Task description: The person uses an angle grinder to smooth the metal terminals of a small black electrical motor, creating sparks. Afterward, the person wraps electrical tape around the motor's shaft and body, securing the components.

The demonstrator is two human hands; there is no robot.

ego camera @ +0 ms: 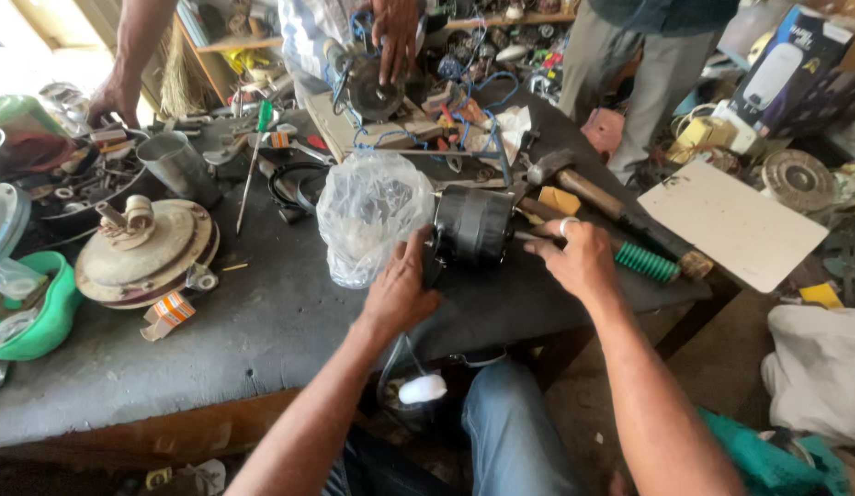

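We note a crumpled clear plastic bag, contents unreadable, touching the black cylindrical motor on its left, and well left of the motor a green plastic bowl holding clear film. Our left hand grips the motor's near-left edge on the grey, dusty bench. Our right hand, just right of the motor, pinches a thin metal tool; a green ribbed handle lies beyond.
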